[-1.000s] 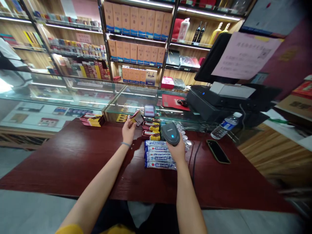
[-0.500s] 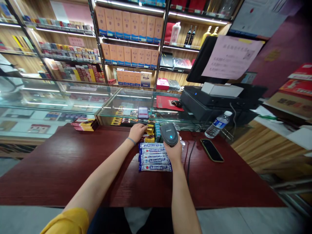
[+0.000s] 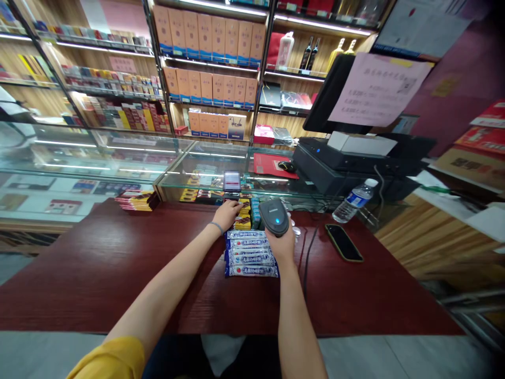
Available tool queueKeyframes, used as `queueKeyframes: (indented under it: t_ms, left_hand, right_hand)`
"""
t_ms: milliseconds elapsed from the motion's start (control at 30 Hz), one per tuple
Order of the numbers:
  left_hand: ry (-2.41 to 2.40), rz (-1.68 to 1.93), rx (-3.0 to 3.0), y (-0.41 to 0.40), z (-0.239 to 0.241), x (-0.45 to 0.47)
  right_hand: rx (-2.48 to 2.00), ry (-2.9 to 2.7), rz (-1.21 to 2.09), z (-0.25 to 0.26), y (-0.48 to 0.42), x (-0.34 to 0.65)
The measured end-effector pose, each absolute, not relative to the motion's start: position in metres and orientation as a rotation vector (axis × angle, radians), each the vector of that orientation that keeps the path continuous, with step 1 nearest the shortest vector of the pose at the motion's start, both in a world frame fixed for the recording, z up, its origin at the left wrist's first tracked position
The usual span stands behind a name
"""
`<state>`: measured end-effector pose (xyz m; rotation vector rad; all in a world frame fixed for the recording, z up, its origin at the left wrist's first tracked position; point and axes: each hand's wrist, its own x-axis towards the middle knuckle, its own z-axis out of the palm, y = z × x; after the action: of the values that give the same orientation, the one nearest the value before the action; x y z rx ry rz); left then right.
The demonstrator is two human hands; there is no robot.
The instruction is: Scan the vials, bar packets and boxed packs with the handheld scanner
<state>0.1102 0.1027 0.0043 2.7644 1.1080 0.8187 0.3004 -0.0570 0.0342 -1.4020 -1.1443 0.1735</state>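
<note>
The dark red table (image 3: 118,258) spreads in front of the person, with the glass display case (image 3: 209,160) along its far side. Near the middle of the table lie the blue-and-white packets (image 3: 252,257), side by side in a layered row, their printed faces up. A clear water bottle (image 3: 355,201) with a blue label leans at the far right.

The right hand (image 3: 282,245) is wrapped round the handle of a dark scanner (image 3: 275,216), its head pointing away from the person and a blue light lit on top. The scanner is over the far right corner of the packets; whether it touches them cannot be told.

The left hand (image 3: 226,213) reaches palm down, fingers forward and close together, over the left side of the yellow-and-brown packs (image 3: 243,223) just beyond the packets. Its fingertips meet the packs, but whether they pinch one is hidden.

A phone (image 3: 344,243) lies to the right of the right hand. The stack of packs (image 3: 136,200) sits well apart at the far left. Teal packs (image 3: 255,213) stand between the yellow-and-brown packs and the scanner. A thin band (image 3: 216,227) circles the left wrist.
</note>
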Motion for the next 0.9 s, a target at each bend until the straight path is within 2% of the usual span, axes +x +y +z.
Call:
queueKeyframes:
  t_ms: [267, 567, 900]
  left_hand:
    - [1.042, 1.046, 2.628, 0.083, 0.014, 0.077]
    - [1.314, 1.297, 2.551, 0.063, 0.012, -0.052]
    - [1.848, 1.119, 2.502, 0.093, 0.005, -0.192]
  right_hand:
    - [-1.423, -1.167, 0.149, 0.032, -0.055, 0.300]
    - [-1.581, -1.317, 0.179, 0.040, -0.066, 0.275]
    - [-1.628, -1.447, 0.247, 0.046, -0.076, 0.237]
